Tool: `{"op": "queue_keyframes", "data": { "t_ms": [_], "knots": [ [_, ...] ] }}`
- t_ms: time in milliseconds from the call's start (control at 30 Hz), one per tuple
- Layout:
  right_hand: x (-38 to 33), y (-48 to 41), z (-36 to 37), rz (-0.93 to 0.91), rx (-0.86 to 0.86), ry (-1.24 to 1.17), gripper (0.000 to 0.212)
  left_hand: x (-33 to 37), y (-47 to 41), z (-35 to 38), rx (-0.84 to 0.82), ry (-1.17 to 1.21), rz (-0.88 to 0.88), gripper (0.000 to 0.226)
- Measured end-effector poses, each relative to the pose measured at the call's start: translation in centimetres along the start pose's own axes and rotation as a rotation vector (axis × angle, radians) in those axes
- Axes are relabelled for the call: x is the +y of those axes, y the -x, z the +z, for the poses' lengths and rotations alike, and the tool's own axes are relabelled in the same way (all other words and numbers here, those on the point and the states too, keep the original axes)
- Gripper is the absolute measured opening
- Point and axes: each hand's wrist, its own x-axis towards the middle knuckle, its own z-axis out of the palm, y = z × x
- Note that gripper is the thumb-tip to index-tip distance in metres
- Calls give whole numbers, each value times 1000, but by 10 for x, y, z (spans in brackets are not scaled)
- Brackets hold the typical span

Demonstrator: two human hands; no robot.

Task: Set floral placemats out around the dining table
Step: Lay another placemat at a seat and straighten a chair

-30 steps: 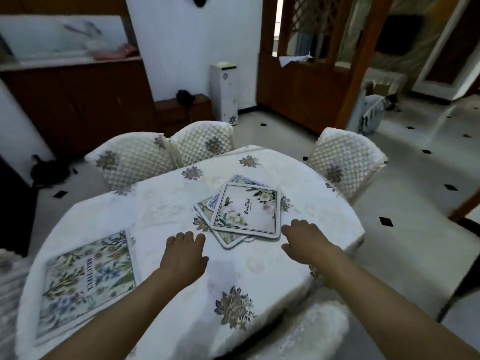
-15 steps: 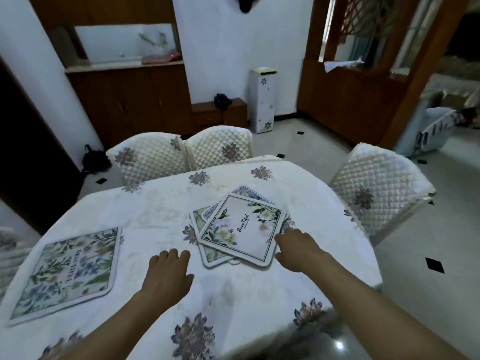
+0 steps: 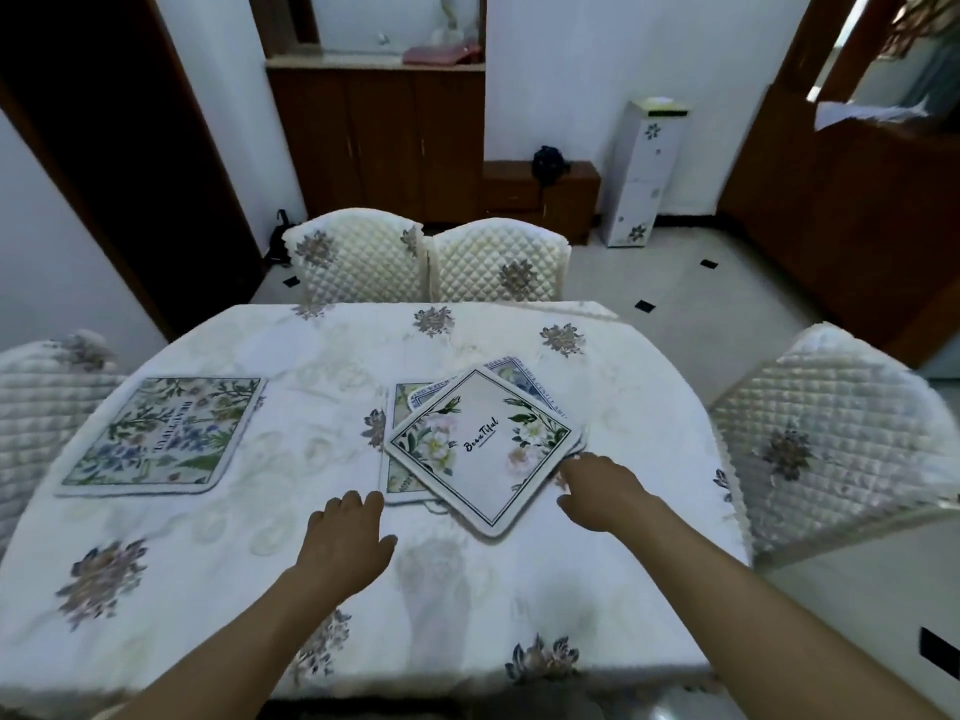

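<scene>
A small stack of floral placemats lies at the middle of the table [image 3: 218,563]; its top placemat [image 3: 485,449] is white with pink flowers and sits turned like a diamond. One floral placemat [image 3: 166,436] lies flat by itself at the table's left side. My left hand [image 3: 345,537] rests palm down on the cloth just in front of the stack, fingers slightly apart, holding nothing. My right hand [image 3: 602,491] touches the top placemat's right corner, fingers curled at its edge; I cannot see whether it grips the mat.
Quilted white chairs stand around the table: two at the far side [image 3: 363,257] [image 3: 498,262], one on the right [image 3: 831,439], one on the left [image 3: 36,402]. Dark wooden cabinets [image 3: 379,142] line the back wall.
The view has swung left and squared up to the table. Both hands have come nearer the stack; the right hand has reached the top placemat's right corner, and that mat has turned slightly.
</scene>
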Motion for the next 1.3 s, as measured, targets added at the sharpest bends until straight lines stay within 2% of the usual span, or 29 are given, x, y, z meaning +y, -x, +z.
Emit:
{"op": "queue_keyframes", "data": {
  "t_ms": [200, 300, 400, 500, 600, 700, 833, 1000, 1100, 1300],
  "knots": [
    [43, -42, 19, -24, -64, -79, 32, 52, -36, 22, -49, 191, -108, 44],
    [72, -93, 24, -66, -82, -103, 20, 84, -65, 43, -71, 371, -212, 38],
    [95, -154, 25, -113, -95, -165, 22, 114, -100, 63, -138, 695, -482, 28],
    [113, -212, 36, -151, -113, -230, 31, 143, -131, 86, -88, 997, -840, 27],
    [120, -247, 49, -157, -179, -255, 45, 158, -144, 100, -13, 1111, -1060, 30],
    [124, -266, 59, -102, -173, -337, 50, 168, -149, 101, 42, 1102, -1147, 24],
    [123, -274, 66, 13, -177, -488, 51, 173, -145, 96, 124, 1097, -1182, 14],
    [129, -267, 59, -67, -276, -521, 16, 171, -130, 96, 201, 1165, -1139, 12],
    [138, -250, 40, -143, -194, -471, 39, 177, -117, 86, 240, 1199, -1047, 11],
    [177, -241, -10, -275, -88, -348, 37, 215, -93, 60, 365, 1216, -959, 16]
  ]
}}
